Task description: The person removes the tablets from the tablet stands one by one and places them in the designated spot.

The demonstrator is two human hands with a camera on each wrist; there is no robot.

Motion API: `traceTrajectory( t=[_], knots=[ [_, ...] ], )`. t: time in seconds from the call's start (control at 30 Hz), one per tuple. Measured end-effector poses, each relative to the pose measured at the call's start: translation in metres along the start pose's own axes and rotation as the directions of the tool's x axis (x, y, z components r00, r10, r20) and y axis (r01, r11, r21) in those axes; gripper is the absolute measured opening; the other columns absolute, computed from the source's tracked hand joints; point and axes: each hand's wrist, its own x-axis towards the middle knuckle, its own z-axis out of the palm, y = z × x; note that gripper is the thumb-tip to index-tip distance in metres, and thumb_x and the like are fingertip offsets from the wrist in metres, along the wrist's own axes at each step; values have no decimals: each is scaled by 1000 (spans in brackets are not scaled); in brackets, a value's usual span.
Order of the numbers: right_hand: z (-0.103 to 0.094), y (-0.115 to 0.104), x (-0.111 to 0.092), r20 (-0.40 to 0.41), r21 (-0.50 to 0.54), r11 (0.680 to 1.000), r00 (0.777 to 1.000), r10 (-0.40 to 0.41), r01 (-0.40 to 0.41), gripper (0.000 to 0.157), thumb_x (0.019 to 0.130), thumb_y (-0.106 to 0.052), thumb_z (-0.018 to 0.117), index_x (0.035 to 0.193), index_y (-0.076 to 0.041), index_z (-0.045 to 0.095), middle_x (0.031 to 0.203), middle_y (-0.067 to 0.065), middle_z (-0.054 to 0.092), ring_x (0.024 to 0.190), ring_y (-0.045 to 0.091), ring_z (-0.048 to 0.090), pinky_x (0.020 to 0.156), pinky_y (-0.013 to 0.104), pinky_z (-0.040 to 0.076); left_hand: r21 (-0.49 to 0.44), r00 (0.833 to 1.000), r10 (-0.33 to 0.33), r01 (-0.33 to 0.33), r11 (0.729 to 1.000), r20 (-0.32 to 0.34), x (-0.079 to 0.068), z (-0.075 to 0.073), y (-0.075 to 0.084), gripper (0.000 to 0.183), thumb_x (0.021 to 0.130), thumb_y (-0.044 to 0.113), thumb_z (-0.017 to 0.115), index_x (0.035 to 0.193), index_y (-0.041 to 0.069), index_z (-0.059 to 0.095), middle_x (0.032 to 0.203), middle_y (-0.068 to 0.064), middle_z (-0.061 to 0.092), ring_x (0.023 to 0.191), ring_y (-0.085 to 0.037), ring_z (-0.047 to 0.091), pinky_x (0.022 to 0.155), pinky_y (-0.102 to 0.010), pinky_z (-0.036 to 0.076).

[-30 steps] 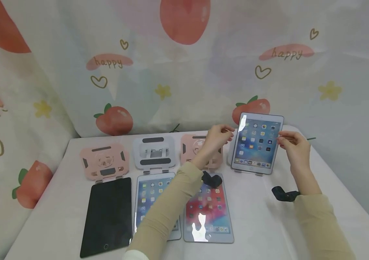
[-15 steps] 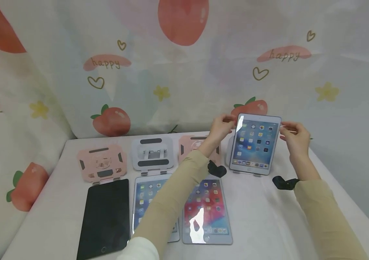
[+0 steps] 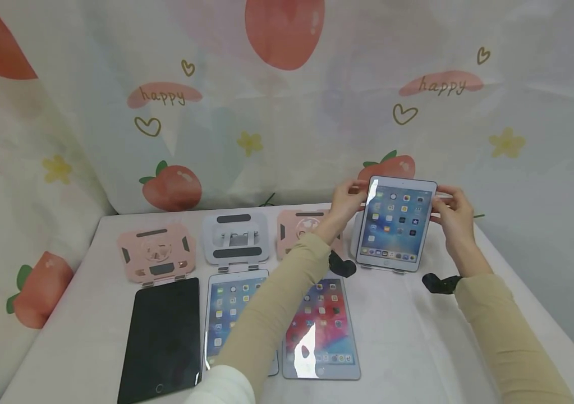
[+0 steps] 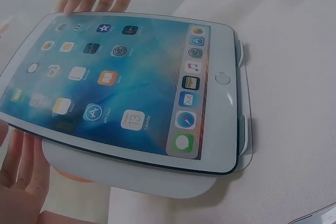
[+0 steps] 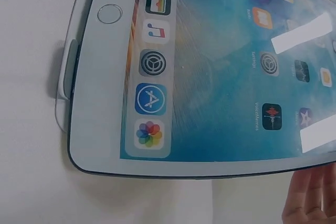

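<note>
A white-framed tablet (image 3: pixel 395 224) with a lit home screen leans back on a pale stand (image 4: pixel 173 182) at the table's right rear. My left hand (image 3: pixel 344 203) holds its upper left edge, with fingers reaching behind the back. On the opposite edge, my right hand (image 3: pixel 455 216) grips with the thumb near the front and fingers behind. Close up in the left wrist view, the bottom edge of the tablet sits at the stand's two small lips (image 4: pixel 244 135). Most of the stand is hidden behind the tablet. In the right wrist view, only fingertips (image 5: pixel 310 195) show below the tablet's edge.
A black-screened tablet (image 3: pixel 162 336) lies at left, below a pink stand (image 3: pixel 157 252). Beside it are a lit tablet (image 3: pixel 228 303) under a white stand (image 3: pixel 236 238), and a red-screened tablet (image 3: pixel 324 336) under another pink stand (image 3: pixel 292 221). A fruit-print curtain (image 3: pixel 276 140) hangs behind.
My left hand has moved right and up to the tablet's left edge, and its fingers now go behind it. My right hand has closed in on the right edge. The tablet stays leaning on the stand.
</note>
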Motion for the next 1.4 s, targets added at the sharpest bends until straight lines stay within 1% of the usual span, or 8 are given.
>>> traceTrajectory(
  t=[0.2,0.3,0.57,0.7,0.87,1.03,1.23,1.4],
  knots=[
    [1,2,-1,-6,-20,1000,1000,-6,6,22,99,-23,49,120,-31,54,90,-14,51,83,2,52,67,8,46,-3,1000,8,-8,1000,12,1,1,-2,27,92,5,59,118,9,64,105,-10,63,83,-13,62,75,-24,57],
    [1,3,1,-10,-10,1000,1000,-2,2,22,99,-22,49,120,-30,54,90,-13,51,83,3,52,67,8,46,-6,1000,15,-15,1000,13,1,2,-2,29,90,3,60,118,9,65,103,-10,63,82,-11,60,74,-24,57],
    [1,1,-2,-25,-48,999,1000,11,-12,23,100,-25,49,120,-32,54,91,-15,50,85,2,52,70,8,46,14,999,38,-38,999,11,0,3,-3,30,90,0,61,118,9,65,99,-9,63,81,-10,59,71,-23,55],
    [0,0,-4,-24,-5,1000,1000,17,-17,22,99,-22,50,118,-31,56,91,-13,51,83,3,52,69,9,47,13,999,52,-53,999,10,-1,3,-3,29,89,-2,61,116,9,66,96,-8,63,78,-8,57,68,-21,54],
    [0,-2,-5,-26,6,1000,1000,14,-13,21,99,-21,51,117,-31,56,91,-13,52,83,3,53,69,9,47,13,997,78,-78,997,13,-2,2,-2,31,88,-5,60,117,5,65,96,-11,63,76,-8,54,66,-20,53],
    [-1,-5,-8,-20,51,999,1000,1,0,22,98,-18,52,116,-30,57,90,-12,53,81,4,54,68,9,47,16,996,86,-86,996,12,-6,0,1,30,88,-6,59,115,6,65,100,-14,64,75,-6,53,64,-20,52],
    [-5,-11,-14,-21,83,996,1000,-23,25,23,98,-16,53,115,-29,58,88,-11,54,79,4,54,67,9,48,25,995,96,-96,995,22,-11,-2,7,29,89,-4,60,113,11,65,98,-8,64,75,-5,54,65,-19,53],
    [-9,-14,-20,-1,142,989,999,-45,45,22,97,-14,54,114,-27,59,89,-10,55,77,5,55,66,8,48,-6,995,97,-97,995,33,-17,-3,11,29,89,-4,60,113,11,65,96,-7,63,74,-5,55,65,-20,54]
  ],
)
